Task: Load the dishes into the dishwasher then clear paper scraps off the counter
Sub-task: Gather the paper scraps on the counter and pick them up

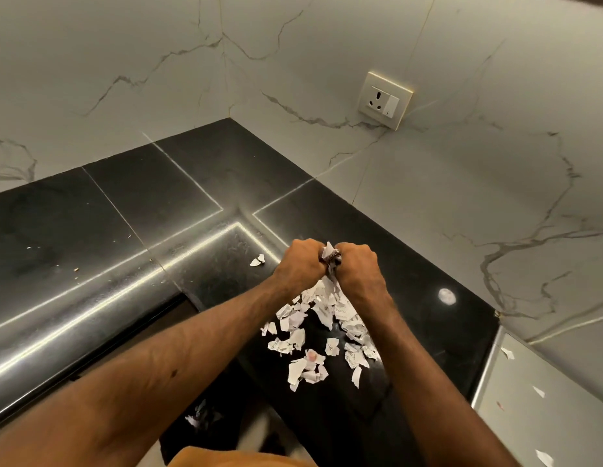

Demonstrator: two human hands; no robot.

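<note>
Torn white paper scraps (322, 328) lie in a loose pile on the black stone counter (131, 210), near its right end. Above the far end of the pile, my left hand (302, 266) and my right hand (357, 267) are fisted side by side, knuckles up. Both grip one bunch of paper (328, 251) that pokes out between them. A single scrap (257, 261) lies apart, just left of my left hand. No dishes and no dishwasher are in view.
Marble walls meet at the corner behind the counter; a wall socket (385, 99) sits on the right wall. A few scraps (507, 352) lie on the lighter surface at the lower right, and some (196, 417) below the counter's front edge.
</note>
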